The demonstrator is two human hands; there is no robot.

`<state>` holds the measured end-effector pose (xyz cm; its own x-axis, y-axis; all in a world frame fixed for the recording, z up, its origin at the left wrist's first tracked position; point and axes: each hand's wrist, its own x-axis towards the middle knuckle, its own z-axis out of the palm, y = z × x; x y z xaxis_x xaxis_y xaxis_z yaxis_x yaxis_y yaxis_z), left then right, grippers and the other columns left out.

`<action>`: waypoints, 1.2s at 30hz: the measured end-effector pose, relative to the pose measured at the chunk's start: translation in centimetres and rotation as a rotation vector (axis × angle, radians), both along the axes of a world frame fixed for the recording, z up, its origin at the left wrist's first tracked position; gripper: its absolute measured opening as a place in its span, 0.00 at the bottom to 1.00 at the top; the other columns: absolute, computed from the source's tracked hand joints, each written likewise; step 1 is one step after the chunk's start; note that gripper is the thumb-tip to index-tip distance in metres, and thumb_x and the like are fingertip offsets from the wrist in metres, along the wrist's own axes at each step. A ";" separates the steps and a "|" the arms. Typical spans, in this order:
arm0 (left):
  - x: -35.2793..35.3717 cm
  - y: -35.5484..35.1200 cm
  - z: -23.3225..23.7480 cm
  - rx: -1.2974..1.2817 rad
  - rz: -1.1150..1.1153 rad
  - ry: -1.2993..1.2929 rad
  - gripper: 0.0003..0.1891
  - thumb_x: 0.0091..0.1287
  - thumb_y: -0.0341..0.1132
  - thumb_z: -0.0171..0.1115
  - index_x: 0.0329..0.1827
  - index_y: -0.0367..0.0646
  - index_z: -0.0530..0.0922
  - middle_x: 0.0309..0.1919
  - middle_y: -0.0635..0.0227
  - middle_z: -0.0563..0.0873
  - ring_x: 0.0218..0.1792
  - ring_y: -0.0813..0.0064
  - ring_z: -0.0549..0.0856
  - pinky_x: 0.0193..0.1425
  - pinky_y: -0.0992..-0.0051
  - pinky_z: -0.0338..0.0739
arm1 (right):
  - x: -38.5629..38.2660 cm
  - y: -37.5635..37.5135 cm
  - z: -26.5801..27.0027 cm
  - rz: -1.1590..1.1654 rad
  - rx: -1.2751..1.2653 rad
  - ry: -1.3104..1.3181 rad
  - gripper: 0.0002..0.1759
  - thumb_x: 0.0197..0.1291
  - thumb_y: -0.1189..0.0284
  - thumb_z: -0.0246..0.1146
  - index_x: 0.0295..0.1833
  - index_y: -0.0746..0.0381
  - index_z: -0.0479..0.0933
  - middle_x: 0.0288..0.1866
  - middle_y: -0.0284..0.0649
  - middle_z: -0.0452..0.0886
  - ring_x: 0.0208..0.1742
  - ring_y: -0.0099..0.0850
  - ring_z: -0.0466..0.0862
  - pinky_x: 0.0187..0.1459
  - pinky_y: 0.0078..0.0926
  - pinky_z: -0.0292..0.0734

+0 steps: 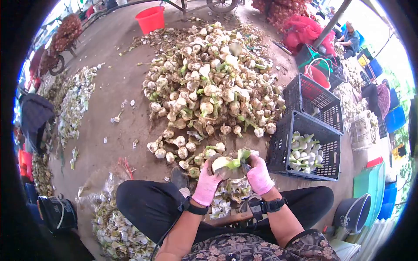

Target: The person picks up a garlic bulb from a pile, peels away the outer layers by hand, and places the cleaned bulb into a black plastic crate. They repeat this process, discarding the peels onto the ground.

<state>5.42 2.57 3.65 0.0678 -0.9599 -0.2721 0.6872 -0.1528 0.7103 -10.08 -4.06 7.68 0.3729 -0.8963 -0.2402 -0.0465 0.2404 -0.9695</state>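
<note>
My left hand [208, 182], in a pink glove with darkened fingertips, is closed round a garlic bulb [221, 163] held above my lap. The bulb is whitish, with a thick green stem [237, 162] pointing right. My right hand [258, 175], gloved the same way, is closed at the stem end; whether a small tool is also in its fingers is hidden. Just beyond my hands, loose garlic bulbs [178, 148] lie on the ground in front of a large heap of untrimmed garlic [213, 82]. Peeled skins [224, 200] lie below, between my legs.
A black crate [313, 175] holding trimmed garlic stands at my right, with another black crate [335, 114] and a red bucket [317, 77] behind. Skins [119, 222] are piled at my left. Another red bucket [150, 20] stands beyond the heap. A person [349, 40] sits far right.
</note>
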 end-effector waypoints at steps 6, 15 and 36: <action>-0.4 0.3 2.3 -0.061 -0.198 0.013 0.35 0.59 0.32 0.70 0.68 0.36 0.62 0.57 0.63 0.75 0.58 0.74 0.75 0.62 0.73 0.71 | -0.1 -1.5 -0.7 -0.084 -0.308 0.261 0.19 0.46 0.89 0.55 0.47 0.68 0.76 0.43 0.38 0.81 0.44 0.24 0.79 0.49 0.21 0.72; -1.2 1.0 2.2 -0.081 -0.409 0.005 0.33 0.60 0.31 0.68 0.67 0.37 0.64 0.58 0.66 0.76 0.59 0.74 0.75 0.64 0.74 0.69 | -1.4 -4.2 -4.9 -0.102 -0.433 0.751 0.17 0.46 0.83 0.54 0.45 0.64 0.77 0.35 0.55 0.81 0.42 0.52 0.81 0.45 0.38 0.76; -0.5 0.8 0.9 0.213 -0.205 0.384 0.29 0.59 0.24 0.66 0.64 0.36 0.66 0.52 0.63 0.80 0.52 0.71 0.81 0.60 0.72 0.74 | -2.9 0.5 2.7 0.246 -0.548 0.612 0.16 0.44 0.83 0.61 0.42 0.61 0.81 0.34 0.47 0.82 0.36 0.42 0.83 0.38 0.31 0.77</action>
<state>4.94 3.34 4.51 -0.2603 -0.8632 -0.4325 0.8341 -0.4267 0.3496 -12.96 -3.57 10.41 0.5181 -0.8551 -0.0197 -0.5891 -0.3401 -0.7330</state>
